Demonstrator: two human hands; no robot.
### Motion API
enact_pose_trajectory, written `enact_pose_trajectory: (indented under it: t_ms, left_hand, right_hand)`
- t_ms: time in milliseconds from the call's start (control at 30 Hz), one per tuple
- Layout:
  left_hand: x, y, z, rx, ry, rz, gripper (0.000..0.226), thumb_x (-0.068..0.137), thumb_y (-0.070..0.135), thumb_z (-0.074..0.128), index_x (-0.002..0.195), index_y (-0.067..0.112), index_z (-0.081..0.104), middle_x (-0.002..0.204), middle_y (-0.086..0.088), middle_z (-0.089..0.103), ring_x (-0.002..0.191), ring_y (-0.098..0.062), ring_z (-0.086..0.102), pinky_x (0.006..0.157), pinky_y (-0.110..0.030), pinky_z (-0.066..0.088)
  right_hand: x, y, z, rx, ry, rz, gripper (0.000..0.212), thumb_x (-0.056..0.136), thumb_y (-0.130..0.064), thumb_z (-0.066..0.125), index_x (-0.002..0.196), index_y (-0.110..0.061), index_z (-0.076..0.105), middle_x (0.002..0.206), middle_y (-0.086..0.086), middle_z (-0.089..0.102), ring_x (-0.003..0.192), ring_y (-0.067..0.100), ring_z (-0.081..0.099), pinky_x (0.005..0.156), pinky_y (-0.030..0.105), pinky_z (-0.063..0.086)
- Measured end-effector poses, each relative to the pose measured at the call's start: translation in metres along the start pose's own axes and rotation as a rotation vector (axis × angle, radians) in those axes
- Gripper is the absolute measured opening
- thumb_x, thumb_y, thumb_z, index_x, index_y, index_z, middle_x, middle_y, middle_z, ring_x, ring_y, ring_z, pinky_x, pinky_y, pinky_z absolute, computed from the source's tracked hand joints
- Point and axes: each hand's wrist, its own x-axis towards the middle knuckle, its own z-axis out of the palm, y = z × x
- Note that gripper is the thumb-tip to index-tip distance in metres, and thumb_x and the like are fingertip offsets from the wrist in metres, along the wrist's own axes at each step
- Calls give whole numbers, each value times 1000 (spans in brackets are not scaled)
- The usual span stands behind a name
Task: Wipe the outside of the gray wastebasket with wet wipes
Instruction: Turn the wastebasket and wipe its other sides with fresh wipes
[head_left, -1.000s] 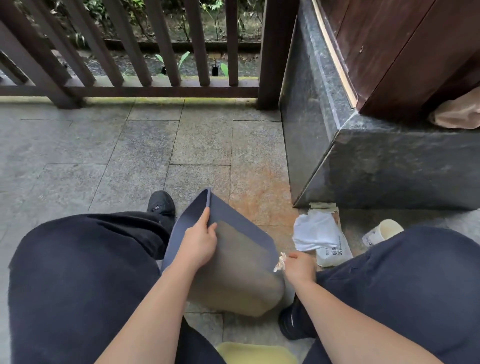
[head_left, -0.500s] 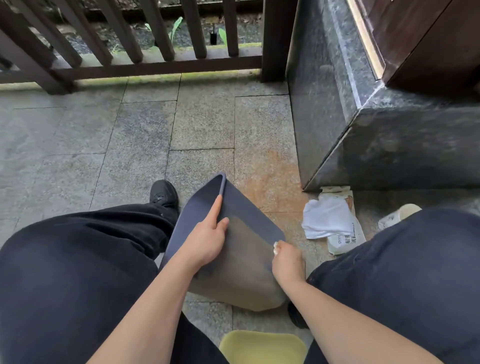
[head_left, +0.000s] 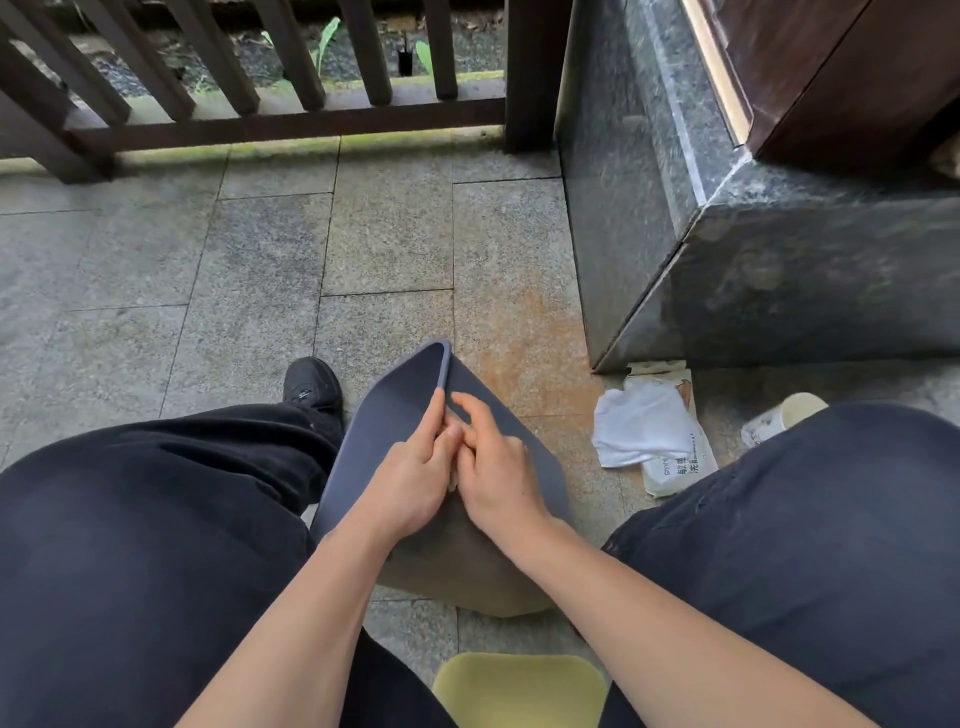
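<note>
The gray wastebasket (head_left: 395, 410) leans tilted on the paved floor between my knees, with its tan lower part toward me. My left hand (head_left: 410, 483) grips its upper rim, one finger lying along the edge. My right hand (head_left: 498, 478) presses on the outer side right next to the left hand, fingers touching it. Only a pale sliver of the wet wipe (head_left: 453, 483) shows, between the two hands under my right palm.
A wet wipe pack (head_left: 675, 467) with a crumpled white wipe (head_left: 639, 426) on it lies on the floor to the right, beside a pale cup (head_left: 789, 415). A dark stone plinth (head_left: 779, 280) stands at right, a wooden railing (head_left: 291, 119) ahead, a yellow seat (head_left: 519, 691) under me.
My right hand has moved from the basket's right edge up and left across its side to meet my left hand. The view has tipped downward.
</note>
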Motion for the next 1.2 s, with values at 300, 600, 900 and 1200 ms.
enact_pose_trajectory:
  t_ms: [300,600,900,1200]
  left_hand:
    - [-4,-6,-3,10,25,-32,56,104,36,32,148,60,8,118,15,51,81,4,51,68,-12,37]
    - [-10,-5,-2,73,-15,25,58,104,34,31,146,63,3,121,12,50,97,-6,48,80,-23,35]
    - [-9,-4,1,125,21,19,62,102,26,33,152,51,4,79,0,65,63,-11,58,51,-21,34]
    - [-15,-12,-5,46,39,-46,58,103,31,32,148,61,10,114,18,50,70,12,46,62,-5,33]
  right_hand:
    - [-22,96,-3,-230,-51,522,29,91,-10,55,118,-16,46,107,14,64,95,33,63,75,37,52]
    - [-26,98,0,-337,-103,549,47,90,-6,53,135,-18,43,114,12,63,103,33,61,80,37,49]
    - [-25,25,1,-159,-114,35,36,96,-18,50,129,-27,42,112,9,71,107,33,65,88,44,50]
    - [-37,105,-3,-358,-136,579,37,91,-11,57,124,-11,41,111,15,64,98,33,63,72,35,46]
